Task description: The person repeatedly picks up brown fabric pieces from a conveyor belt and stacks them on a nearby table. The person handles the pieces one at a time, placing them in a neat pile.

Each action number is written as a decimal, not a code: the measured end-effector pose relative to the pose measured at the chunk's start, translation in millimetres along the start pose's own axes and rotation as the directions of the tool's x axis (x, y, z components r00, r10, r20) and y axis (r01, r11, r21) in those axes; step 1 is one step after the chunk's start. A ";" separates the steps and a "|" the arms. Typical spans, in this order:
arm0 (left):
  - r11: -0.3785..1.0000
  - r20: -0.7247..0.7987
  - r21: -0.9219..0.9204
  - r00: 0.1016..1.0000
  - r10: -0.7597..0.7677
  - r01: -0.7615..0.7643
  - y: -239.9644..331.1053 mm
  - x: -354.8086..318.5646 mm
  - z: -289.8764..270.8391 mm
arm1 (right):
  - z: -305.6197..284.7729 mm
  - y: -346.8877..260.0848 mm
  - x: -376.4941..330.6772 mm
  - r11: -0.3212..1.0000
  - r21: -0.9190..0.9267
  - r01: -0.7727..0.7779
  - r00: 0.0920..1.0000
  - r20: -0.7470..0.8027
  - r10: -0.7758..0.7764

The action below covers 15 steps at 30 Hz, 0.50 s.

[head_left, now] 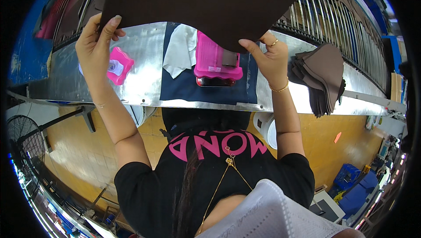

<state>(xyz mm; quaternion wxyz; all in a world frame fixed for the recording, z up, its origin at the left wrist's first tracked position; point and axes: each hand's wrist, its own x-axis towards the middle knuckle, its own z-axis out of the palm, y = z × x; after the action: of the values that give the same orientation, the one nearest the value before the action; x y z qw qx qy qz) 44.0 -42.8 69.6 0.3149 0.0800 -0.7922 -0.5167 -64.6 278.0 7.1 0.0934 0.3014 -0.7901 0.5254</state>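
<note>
A large dark brown flat cut piece point(188, 1), of leather or cloth, is held up in front of me over the metal bench. My left hand point(97, 38) pinches its left lower corner between thumb and fingers. On the other side, my right hand point(268, 56) grips the lower edge near its right end. Below the piece, a pink plastic tray point(210, 58) with a small brown block in it rests on a dark blue cloth point(180, 89). The piece covers the tray's far right part.
A white cloth point(179, 49) lies beside the tray. Further left is a pink wavy-edged holder point(123, 64). Brown cut pieces point(322, 75) are stacked at the bench's right. Slotted metal racks point(337, 23) stand behind. A black fan point(25, 139) is at far left, blue crates point(353, 185) at lower right.
</note>
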 end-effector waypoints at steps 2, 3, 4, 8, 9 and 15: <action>0.999 -0.009 0.019 0.999 0.040 -0.040 2.1 0.6 -4.6 | 6.9 3.5 0.0 0.991 -0.086 0.102 0.994 -0.026 -0.105; 0.999 -0.021 0.033 1.000 0.022 -0.022 1.2 -0.3 -6.8 | 9.7 5.0 0.5 0.980 -0.130 0.151 0.987 -0.037 -0.157; 0.999 -0.034 0.046 0.999 0.005 -0.003 -0.7 -1.6 -9.8 | 11.1 4.9 1.8 0.968 -0.147 0.202 0.978 -0.025 -0.208; 0.994 -0.052 0.025 0.994 -0.101 0.103 -4.2 -10.2 -22.7 | 16.4 0.0 6.0 0.940 -0.147 0.309 0.951 0.023 -0.309; 0.992 -0.032 0.025 0.992 -0.122 0.123 -6.9 -11.9 -26.0 | 16.5 -1.6 6.2 0.941 -0.137 0.310 0.951 0.034 -0.309; 0.969 0.103 0.012 0.964 -0.246 0.246 -21.2 -22.3 -11.2 | -2.5 11.0 -1.7 0.866 -0.273 0.419 0.908 0.117 -0.403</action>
<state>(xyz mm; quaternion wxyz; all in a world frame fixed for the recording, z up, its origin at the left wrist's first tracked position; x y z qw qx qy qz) 63.9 -50.9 44.9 0.2067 0.1507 -0.7910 -0.5558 -69.9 283.8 -1.2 0.2242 0.4602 -0.7788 0.3624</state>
